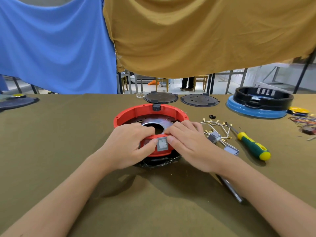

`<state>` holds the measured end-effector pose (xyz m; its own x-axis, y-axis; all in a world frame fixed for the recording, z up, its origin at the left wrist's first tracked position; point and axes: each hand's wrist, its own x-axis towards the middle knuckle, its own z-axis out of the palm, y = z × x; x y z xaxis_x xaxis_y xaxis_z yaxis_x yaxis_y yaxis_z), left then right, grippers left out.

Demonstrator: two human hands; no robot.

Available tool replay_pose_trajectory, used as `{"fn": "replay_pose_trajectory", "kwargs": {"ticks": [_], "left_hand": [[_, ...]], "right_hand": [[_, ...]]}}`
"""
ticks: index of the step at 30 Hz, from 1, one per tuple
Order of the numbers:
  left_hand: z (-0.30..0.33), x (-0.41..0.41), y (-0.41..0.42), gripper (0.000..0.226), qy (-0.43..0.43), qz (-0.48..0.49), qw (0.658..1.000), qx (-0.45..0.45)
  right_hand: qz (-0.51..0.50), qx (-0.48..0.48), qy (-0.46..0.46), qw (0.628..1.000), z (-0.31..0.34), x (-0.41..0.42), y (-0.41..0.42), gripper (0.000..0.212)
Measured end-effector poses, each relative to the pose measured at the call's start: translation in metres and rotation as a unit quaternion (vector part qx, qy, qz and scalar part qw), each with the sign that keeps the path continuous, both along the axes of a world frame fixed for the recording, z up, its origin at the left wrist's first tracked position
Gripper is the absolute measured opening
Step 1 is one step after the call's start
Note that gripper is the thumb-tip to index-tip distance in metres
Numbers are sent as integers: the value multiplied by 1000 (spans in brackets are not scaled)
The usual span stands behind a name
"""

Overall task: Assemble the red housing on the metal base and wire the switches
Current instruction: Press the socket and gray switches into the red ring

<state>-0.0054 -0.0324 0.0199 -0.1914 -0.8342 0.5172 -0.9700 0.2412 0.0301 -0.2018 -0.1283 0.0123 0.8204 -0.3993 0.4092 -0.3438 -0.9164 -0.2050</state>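
Two hands on the near rim of the red housing [150, 113]: left hand [130, 144] and right hand [186, 142] both gripping it, thumbs flanking the grey switch [162, 144] set in its wall. Housing sitting over the metal base [153, 122], mid-worktop [68, 134]. Loose switches [215, 136], white wires [217, 124] and a screwdriver [251, 144] just right

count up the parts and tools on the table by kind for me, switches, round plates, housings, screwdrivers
Grey rocker switches: 3, one in the red housing, two loose
Dark round plates at the far edge: 2
Ring housings: 2, red and black
Screwdrivers: 1
Total: 8
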Motion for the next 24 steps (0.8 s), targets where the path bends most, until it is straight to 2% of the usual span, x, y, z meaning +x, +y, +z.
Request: {"fn": "replay_pose_trajectory", "kwargs": {"ticks": [2,6,12,19,24], "left_hand": [[1,1,0,43,-1,-4,1000,4],[1,1,1,39,-6,-11,1000,10],[2,2,1,35,-19,-6,1000,15],[3,2,3,36,-28,-9,999,14],[3,2,1,36,-27,-14,999,12]], "right_hand": [[4,10,-3,1000,-1,-2,-2,37],[15,19,-5,1000,-3,-3,-4,27],[18,7,-6,1000,-3,-3,-5,24],[17,1,-4,1000,-2,-4,-3,26],[19,-6,-4,1000,-2,-4,-1,36]]}}
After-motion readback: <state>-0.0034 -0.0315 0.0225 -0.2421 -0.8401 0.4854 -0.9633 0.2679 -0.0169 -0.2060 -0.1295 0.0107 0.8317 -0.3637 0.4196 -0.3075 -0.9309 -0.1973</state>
